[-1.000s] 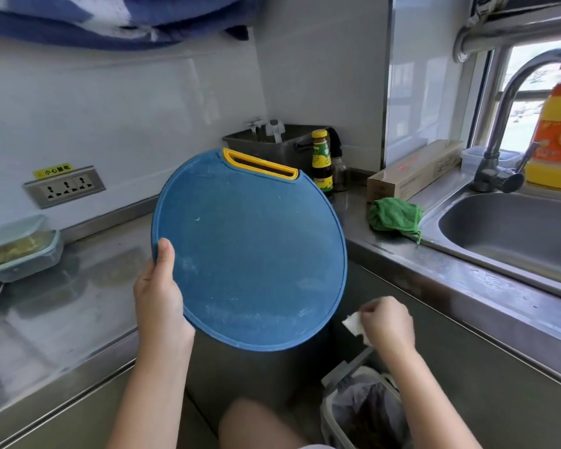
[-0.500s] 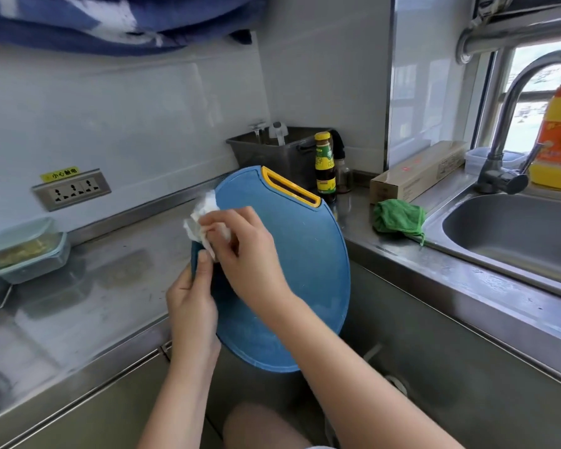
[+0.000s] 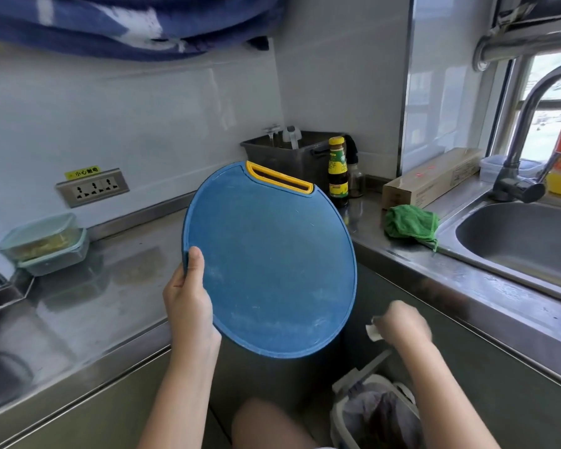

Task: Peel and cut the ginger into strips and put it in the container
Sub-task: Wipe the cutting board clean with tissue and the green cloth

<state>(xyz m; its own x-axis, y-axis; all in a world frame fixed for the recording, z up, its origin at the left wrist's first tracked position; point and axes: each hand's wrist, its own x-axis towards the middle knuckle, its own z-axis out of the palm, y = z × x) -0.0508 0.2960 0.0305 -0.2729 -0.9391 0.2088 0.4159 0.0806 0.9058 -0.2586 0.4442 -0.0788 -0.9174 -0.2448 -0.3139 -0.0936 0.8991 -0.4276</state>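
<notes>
Cutting board (image 3: 272,260) | left hand (image 3: 188,303) grips rim | right hand (image 3: 402,322) pinches probable tissue (image 3: 371,332)

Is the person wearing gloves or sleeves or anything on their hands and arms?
No gloves. The left hand and right hand are bare, no rings that I can see, though the right one is blurry. The left forearm and right forearm are bare too: no sleeves, watch or bracelet show.
</notes>
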